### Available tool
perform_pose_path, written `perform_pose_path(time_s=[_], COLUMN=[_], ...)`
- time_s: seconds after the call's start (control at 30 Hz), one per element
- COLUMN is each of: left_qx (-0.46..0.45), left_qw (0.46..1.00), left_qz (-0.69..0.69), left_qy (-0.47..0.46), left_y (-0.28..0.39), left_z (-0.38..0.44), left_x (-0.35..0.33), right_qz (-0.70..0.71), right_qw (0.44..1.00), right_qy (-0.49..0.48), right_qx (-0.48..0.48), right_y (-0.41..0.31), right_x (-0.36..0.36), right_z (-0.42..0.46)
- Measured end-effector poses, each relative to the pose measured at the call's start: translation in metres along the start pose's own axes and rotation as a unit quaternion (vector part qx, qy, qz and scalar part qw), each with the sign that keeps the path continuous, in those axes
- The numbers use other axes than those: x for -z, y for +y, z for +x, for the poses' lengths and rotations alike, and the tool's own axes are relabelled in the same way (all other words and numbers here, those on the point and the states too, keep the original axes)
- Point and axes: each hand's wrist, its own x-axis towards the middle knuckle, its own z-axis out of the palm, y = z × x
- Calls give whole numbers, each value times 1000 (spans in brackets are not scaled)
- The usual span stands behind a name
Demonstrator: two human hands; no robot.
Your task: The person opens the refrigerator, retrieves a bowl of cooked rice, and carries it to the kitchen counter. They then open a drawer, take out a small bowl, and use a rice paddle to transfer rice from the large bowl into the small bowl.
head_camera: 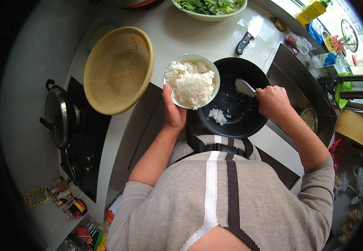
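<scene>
My left hand (173, 111) holds a white bowl with a teal rim (216, 75), gripping it from its lower left side. Cooked white rice (194, 81) is heaped in the bowl. To its right is a round black pot (231, 67), partly overlapped by the bowl. My right hand (272, 100) grips the handle of a white rice paddle (245, 87), its blade inside the pot with rice on it. A small clump of rice (218, 116) and scattered grains lie on the pot's bottom.
A tan plastic colander (150, 62) stands left, near a lidded pan (57, 116) on the black stove (101, 125). Behind are a knife (249, 36) and a bowl of leafy greens (213, 17). The sink (286, 73) and its faucet (357, 94) lie right.
</scene>
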Motion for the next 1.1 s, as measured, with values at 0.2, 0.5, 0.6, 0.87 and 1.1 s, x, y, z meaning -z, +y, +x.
perform_pose_path(time_s=[0.2, 0.5, 0.6, 0.87, 1.1], left_qx=[3, -7, -7, -7, -10], left_qw=[1000, 1000, 1000, 1000, 1000], left_qz=[-18, -8, -6, -11, -7], left_qy=[4, -5, 1, -5, 7], left_y=[-2, -3, -4, -4, -5], left_z=[-1, -1, 0, -2, -2], left_x=[1, 2, 2, 3, 2], right_qz=[56, 47, 57, 81, -4], right_qw=[990, 999, 998, 989, 999], right_qy=[-106, 2, -6, -85, 17], right_qx=[71, 0, 13, 87, -28], right_y=[-28, -10, -16, -32, 8], right_x=[-5, 5, -1, -9, 10], right_z=[-19, 8, 8, -16, -9])
